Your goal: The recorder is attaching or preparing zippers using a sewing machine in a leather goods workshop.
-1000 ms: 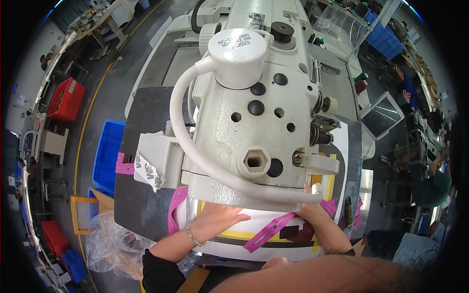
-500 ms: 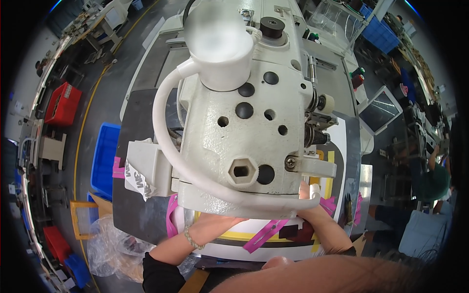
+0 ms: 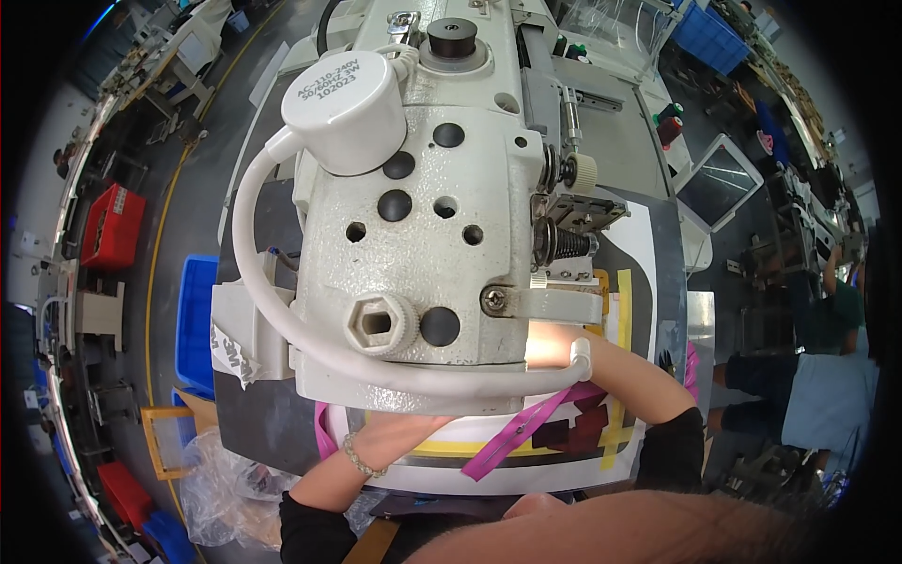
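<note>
A white sewing machine head (image 3: 413, 282) fills the middle of the view, with a lamp on a white flexible neck (image 3: 268, 296) curving round its front. My left hand (image 3: 404, 434), a beaded bracelet at its wrist, reaches in under the front of the head; its fingers are hidden. From the right, my right hand (image 3: 552, 346) goes in beneath the head, brightly lit, fingers also out of sight. Between my forearms a pink zipper (image 3: 512, 437) lies slanted across a white sheet (image 3: 451, 479) edged with yellow tape (image 3: 470, 448). Dark red pieces (image 3: 590, 425) lie beside the zipper.
More pink zipper tape (image 3: 692, 368) lies at the table's right side. A blue bin (image 3: 195, 324) and clear plastic bags (image 3: 225, 484) are on the left. A tilted screen (image 3: 722, 193) stands at right, near thread spools (image 3: 669, 130). Another person (image 3: 827, 395) is at far right.
My right hand has moved forward and left, farther under the machine head, baring more of the zipper and dark red pieces. The machine appears shifted left in view. My left hand stays about the same.
</note>
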Tool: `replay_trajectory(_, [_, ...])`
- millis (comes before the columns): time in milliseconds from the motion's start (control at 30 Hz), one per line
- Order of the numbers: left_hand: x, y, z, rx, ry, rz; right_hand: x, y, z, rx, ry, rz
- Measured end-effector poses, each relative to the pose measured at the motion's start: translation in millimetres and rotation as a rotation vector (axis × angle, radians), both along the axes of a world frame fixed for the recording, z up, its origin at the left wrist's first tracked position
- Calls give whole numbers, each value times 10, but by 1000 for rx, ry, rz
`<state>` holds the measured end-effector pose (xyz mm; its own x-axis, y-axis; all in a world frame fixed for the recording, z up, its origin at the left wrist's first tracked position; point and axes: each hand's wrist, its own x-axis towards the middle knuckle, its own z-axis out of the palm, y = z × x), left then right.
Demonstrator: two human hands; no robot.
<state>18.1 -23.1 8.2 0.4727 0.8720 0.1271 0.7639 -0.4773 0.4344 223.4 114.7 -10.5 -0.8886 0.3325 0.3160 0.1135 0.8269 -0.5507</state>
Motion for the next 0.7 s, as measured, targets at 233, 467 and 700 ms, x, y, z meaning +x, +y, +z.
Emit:
replay_trajectory(233, [-62,-129,-233,-210,-119,30,-10,69,133,-49,-88,133])
replay_trajectory(467, [-28,-73,33,-455,-316,131,34,-20,312,265,-106,94])
replay_trajectory(700, [-31,-107,-49,-197,14,56,311,-531,385,-23,-105,-231])
